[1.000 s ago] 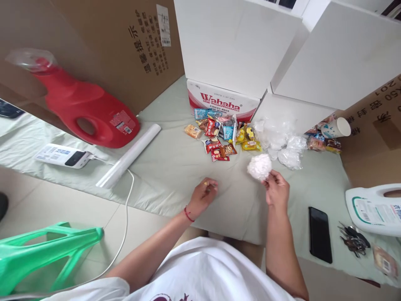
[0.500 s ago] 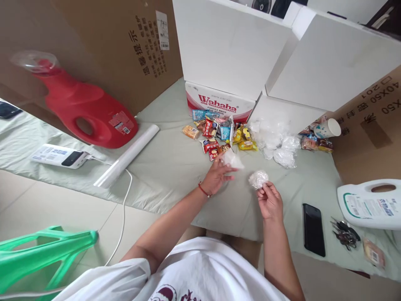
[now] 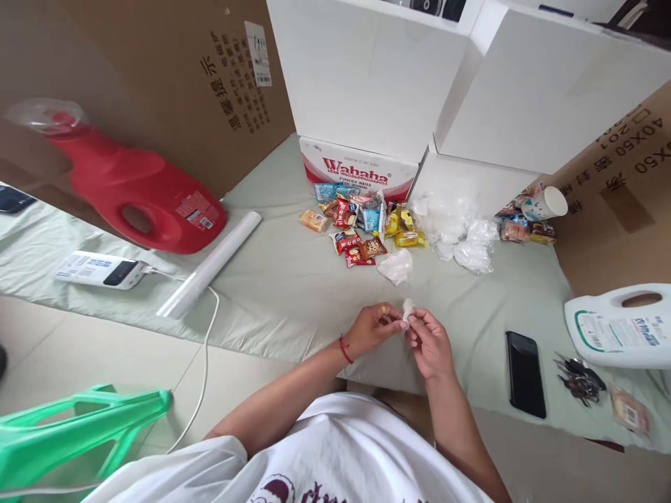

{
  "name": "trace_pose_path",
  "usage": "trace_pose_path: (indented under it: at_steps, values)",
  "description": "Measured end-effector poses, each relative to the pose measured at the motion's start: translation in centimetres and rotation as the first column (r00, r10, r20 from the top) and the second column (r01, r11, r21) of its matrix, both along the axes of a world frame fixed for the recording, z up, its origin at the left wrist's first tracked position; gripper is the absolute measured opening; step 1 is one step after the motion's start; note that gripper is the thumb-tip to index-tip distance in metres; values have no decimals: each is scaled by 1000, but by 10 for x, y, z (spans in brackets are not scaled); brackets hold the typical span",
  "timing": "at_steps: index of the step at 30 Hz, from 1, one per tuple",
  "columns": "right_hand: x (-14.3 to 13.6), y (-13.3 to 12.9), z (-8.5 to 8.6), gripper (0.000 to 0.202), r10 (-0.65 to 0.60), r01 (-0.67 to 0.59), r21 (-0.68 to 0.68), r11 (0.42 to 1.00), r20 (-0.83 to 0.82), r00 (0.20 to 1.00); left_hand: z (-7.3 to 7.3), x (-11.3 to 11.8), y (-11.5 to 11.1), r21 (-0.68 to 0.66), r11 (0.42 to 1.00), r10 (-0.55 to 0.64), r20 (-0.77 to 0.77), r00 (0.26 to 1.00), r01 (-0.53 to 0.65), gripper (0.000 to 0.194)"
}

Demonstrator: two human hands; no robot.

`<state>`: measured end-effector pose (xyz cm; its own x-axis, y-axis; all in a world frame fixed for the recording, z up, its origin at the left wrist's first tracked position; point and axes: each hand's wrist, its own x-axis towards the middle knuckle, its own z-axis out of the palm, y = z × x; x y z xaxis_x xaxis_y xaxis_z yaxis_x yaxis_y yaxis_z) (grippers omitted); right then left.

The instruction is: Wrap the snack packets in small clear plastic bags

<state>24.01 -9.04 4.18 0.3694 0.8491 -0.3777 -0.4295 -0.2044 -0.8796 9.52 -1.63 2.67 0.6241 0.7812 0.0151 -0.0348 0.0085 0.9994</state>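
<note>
A small crumpled piece of clear plastic [image 3: 407,307] is pinched in the fingers of my right hand [image 3: 430,341]. My left hand [image 3: 373,328] meets it from the left, its thumb and fingertips closed at the plastic's lower edge. Just beyond my hands a whitish plastic bag [image 3: 396,266] lies on the cloth. Behind that bag is a pile of wrapped snacks [image 3: 347,241], red, blue, brown and yellow. A heap of clear crumpled plastic [image 3: 457,227] sits to the right of the snacks.
A red jug [image 3: 152,195], a white roll [image 3: 210,264] and a power bank [image 3: 99,270] are at left. White boxes [image 3: 367,77] stand at the back. At right are a paper cup [image 3: 545,204], a black phone [image 3: 525,374], keys [image 3: 581,381] and a white jug [image 3: 618,325].
My left hand has let go of the whitish bag and moved toward me to the right hand. The plastic in my right hand has moved left and looks smaller, more bunched.
</note>
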Motion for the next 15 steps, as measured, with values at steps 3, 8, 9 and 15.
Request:
trace_pose_path:
  at_steps: [3, 8, 9, 15]
  values:
    - [-10, -3, -7, 33, 150, -172, 59, 983, 275, 950, -8, -1, -4, -294, 954, 89, 75, 993, -64, 42]
    - [-15, -9, -18, 41, 60, -218, 122, 968, 734, 676, -11, -4, 0, -375, 910, 204, 38, 978, -175, 41]
    - [-14, -9, -20, 32, 37, -206, 123, 971, 773, 633, -12, -4, 1, -360, 915, 205, 31, 978, -180, 41]
    - [1, -11, -25, 26, 83, -144, 53, 988, 607, 790, -21, -7, 2, -397, 891, 248, 22, 968, -219, 48]
